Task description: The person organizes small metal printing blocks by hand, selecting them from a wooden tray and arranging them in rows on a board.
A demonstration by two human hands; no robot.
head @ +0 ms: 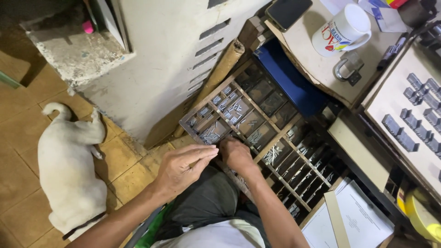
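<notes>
Resting across my lap and against the desk front: one wooden tray (275, 138), tilted, divided by thin slats into many small compartments, most holding small grey metal pieces (234, 110).

My right hand (236, 154): at the near edge of the tray, knuckles up, fingers curled down into a compartment. Whether they pinch a piece I cannot tell; the fingertips are hidden.

My left hand (183, 166): just beside the right, hovering over the tray's lower corner, fingers straight and pressed together, thumb along them. It may hold a few pieces in a row, but that is too small to tell.

Beyond the tray, upper side: one blue flat case (287, 78), tucked under the desk edge; one brown cardboard roll (220, 71), leaning on a pale metal cabinet (170, 59) with slots.

On the desk (303, 50): one white mug (342, 30) with coloured print, one dark phone (288, 11), one padlock (347, 68).

To the right: one pale board (395, 98) bearing rows of dark grey blocks (415, 119); below it, white printed sheets (363, 218) and one yellow tape roll (422, 216).

On the tiled floor (124, 170), left: one white dog (69, 170), lying near my left forearm.
</notes>
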